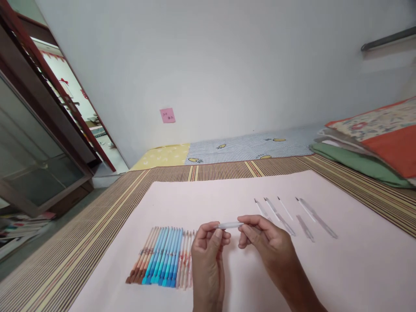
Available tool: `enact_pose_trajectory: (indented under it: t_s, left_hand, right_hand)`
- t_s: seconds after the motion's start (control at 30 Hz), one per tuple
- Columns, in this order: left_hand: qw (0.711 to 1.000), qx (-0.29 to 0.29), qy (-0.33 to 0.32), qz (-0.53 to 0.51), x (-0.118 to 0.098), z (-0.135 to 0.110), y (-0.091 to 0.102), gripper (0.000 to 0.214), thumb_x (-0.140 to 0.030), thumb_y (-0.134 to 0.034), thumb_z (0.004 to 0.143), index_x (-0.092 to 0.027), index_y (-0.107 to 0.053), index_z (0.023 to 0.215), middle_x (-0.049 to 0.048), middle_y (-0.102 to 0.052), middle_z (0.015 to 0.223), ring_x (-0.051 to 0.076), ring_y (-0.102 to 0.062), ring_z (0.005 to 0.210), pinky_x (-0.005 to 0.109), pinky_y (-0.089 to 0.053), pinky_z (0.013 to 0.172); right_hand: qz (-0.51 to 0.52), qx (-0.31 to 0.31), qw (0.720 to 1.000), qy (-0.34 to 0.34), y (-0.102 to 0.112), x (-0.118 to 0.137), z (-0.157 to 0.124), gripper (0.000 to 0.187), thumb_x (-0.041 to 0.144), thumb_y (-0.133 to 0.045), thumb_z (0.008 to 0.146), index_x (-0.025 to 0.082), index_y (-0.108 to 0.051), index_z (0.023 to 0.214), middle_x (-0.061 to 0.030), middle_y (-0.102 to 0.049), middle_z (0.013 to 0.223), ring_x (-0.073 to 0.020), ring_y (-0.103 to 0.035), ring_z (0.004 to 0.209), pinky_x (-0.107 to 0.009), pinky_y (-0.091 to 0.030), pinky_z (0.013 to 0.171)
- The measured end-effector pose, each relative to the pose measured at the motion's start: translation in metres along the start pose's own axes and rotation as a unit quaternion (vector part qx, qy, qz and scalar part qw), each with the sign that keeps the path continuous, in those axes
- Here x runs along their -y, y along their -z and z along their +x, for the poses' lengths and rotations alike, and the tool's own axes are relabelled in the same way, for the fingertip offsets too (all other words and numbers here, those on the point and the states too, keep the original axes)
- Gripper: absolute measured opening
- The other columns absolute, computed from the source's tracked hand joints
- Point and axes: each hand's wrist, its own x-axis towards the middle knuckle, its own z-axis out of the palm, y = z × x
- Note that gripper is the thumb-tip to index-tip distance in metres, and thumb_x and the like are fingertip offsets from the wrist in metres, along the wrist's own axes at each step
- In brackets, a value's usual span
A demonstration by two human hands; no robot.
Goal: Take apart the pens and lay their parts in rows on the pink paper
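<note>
Between both hands I hold a translucent white pen barrel [229,225], level above a pale pink sheet [260,277]. My left hand [209,253] pinches its left end with thumb and fingers. At the other end, the fingertips of my right hand [268,240] are closed on it. Left of my hands lies a tight row of pens, brown and peach ones [144,255], blue ones [167,255] and clear, reddish-patterned ones [184,264], the last partly hidden by my left hand. To the right lie thin white refills [285,208] and translucent pen barrels [304,228].
A striped mat [107,216] lies beneath the sheet. Behind it, yellow cloth [162,157] and checked cloth [240,148] run along the wall, which bears a pink note [167,115]. Folded bedding [367,162] is stacked at right. A doorway with a red-brown frame [73,108] stands at left.
</note>
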Motion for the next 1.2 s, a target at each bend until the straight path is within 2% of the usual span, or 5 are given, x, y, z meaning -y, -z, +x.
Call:
enact_pose_trajectory:
  t_s: [0.37,0.7,0.87,1.03,1.2]
  left_hand:
    - [1.000,-0.008,-0.015,0.004,-0.005,-0.005,-0.007,0.029,-0.023,-0.087,0.064,-0.018,-0.068,0.085,0.0053,-0.071,0.089,0.014,-0.064,0.071,0.026,-0.054,0.072]
    - [1.000,-0.023,-0.016,0.003,-0.001,-0.004,-0.003,0.035,-0.026,-0.089,0.062,-0.018,-0.069,0.089,0.0018,-0.068,0.079,0.014,-0.063,0.072,0.025,-0.052,0.072]
    - [0.997,0.000,-0.029,0.070,-0.004,-0.004,0.000,0.027,-0.034,-0.083,0.071,-0.017,-0.073,0.089,0.0023,-0.067,0.079,0.011,-0.052,0.065,0.024,-0.047,0.065]
    - [0.991,0.033,0.005,0.130,0.004,0.001,0.007,0.025,-0.040,-0.076,0.078,-0.017,-0.072,0.088,0.0032,-0.067,0.079,0.011,-0.050,0.063,0.024,-0.042,0.061]
    - [0.995,0.035,0.065,0.064,0.027,0.005,0.012,0.023,-0.039,-0.073,0.081,-0.018,-0.066,0.088,-0.0013,-0.061,0.070,0.011,-0.054,0.062,0.025,-0.046,0.064]
  right_hand:
    - [0.041,0.027,0.998,-0.035,-0.005,-0.008,0.002,0.037,0.053,-0.069,0.081,0.017,-0.069,0.090,-0.0019,-0.066,0.066,-0.0152,-0.060,0.055,-0.028,-0.050,0.057]
    - [0.023,0.054,0.997,-0.048,-0.008,-0.001,-0.004,0.042,0.059,-0.062,0.085,0.019,-0.063,0.072,0.0002,-0.060,0.054,-0.0134,-0.054,0.049,-0.025,-0.046,0.050]
    - [0.067,0.097,0.990,-0.078,-0.016,-0.007,-0.006,0.043,0.059,-0.061,0.086,0.018,-0.060,0.071,0.0013,-0.057,0.054,-0.0118,-0.051,0.048,-0.024,-0.043,0.048]
    - [0.038,0.137,0.985,-0.101,-0.018,-0.024,-0.003,0.044,0.059,-0.061,0.084,0.019,-0.057,0.067,0.0035,-0.053,0.049,-0.0105,-0.048,0.043,-0.022,-0.038,0.043]
    - [-0.043,0.153,0.981,-0.112,-0.013,-0.043,0.001,0.031,0.044,-0.060,0.085,0.019,-0.055,0.066,0.0064,-0.050,0.045,-0.0092,-0.043,0.042,-0.019,-0.034,0.041]
